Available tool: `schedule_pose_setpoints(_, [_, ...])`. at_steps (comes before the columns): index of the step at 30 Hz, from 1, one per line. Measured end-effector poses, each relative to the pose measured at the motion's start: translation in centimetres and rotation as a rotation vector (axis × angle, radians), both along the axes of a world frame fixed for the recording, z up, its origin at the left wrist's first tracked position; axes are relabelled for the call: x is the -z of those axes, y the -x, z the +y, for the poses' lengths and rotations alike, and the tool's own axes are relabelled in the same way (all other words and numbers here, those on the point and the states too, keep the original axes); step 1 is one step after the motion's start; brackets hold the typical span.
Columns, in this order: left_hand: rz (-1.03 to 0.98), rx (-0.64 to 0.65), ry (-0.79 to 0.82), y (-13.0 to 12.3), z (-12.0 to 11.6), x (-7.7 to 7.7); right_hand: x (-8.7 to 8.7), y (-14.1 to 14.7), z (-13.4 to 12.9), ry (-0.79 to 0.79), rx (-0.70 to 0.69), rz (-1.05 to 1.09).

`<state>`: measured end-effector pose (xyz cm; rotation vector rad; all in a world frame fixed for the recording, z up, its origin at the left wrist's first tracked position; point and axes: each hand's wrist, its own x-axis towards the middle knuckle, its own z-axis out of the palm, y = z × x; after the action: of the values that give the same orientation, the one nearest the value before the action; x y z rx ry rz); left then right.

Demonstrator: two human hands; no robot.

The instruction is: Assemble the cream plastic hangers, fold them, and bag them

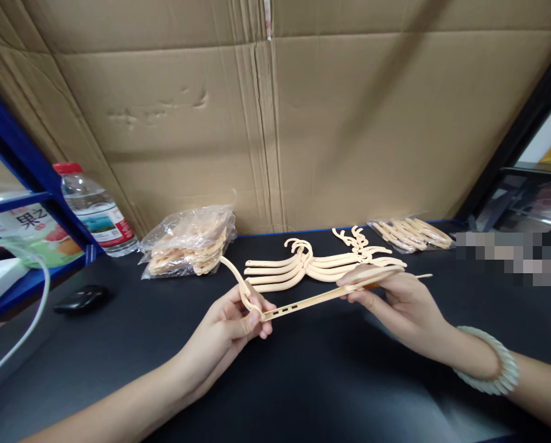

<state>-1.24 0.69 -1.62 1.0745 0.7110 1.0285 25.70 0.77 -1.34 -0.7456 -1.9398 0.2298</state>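
Observation:
Between my hands, above the black table, is a beige plastic hanger (309,301) with small slots along its bar. My left hand (236,320) pinches its left end, where a curved arm angles up and away. My right hand (395,301) grips the other end, thumb below; part of that end is hidden behind the fingers. Just beyond, several beige hanger pieces (275,274) lie fanned in a row, with their hooks pointing away from me. Small loose hooks (349,237) lie at their far right.
A clear bag of beige parts (187,240) lies at the back left, another bag (414,234) at the back right. Left stand a red-capped water bottle (97,209), a black mouse (81,299), a white cable (42,301) and a blue shelf frame (48,200). Cardboard (178,135) rises behind.

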Motion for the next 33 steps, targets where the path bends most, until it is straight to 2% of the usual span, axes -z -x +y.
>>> schedule_pose_setpoints(11, [0.026,-0.057,-0.037,-0.1,0.0,0.4,-0.4,0.4,-0.8,-0.037,-0.013,-0.028])
schedule_pose_setpoints(17, [0.034,-0.058,-0.034,-0.2,0.2,0.3,0.1,0.4,-0.6,0.024,-0.019,0.02])
schedule_pose_setpoints(21, [0.064,-0.111,-0.047,-0.4,-0.1,0.1,0.0,0.6,-0.9,0.068,-0.045,0.015])
schedule_pose_setpoints(25, [0.087,-0.157,-0.065,-0.9,-0.6,-0.1,-0.4,0.8,-1.2,0.102,0.013,0.002])
schedule_pose_setpoints(28, [0.107,-0.204,-0.083,-1.0,-0.7,-0.2,-0.3,0.8,-1.3,0.161,0.047,0.031])
schedule_pose_setpoints(33, [0.136,-0.247,-0.093,-0.7,-0.7,-0.4,0.3,1.2,-1.3,0.283,0.005,0.14])
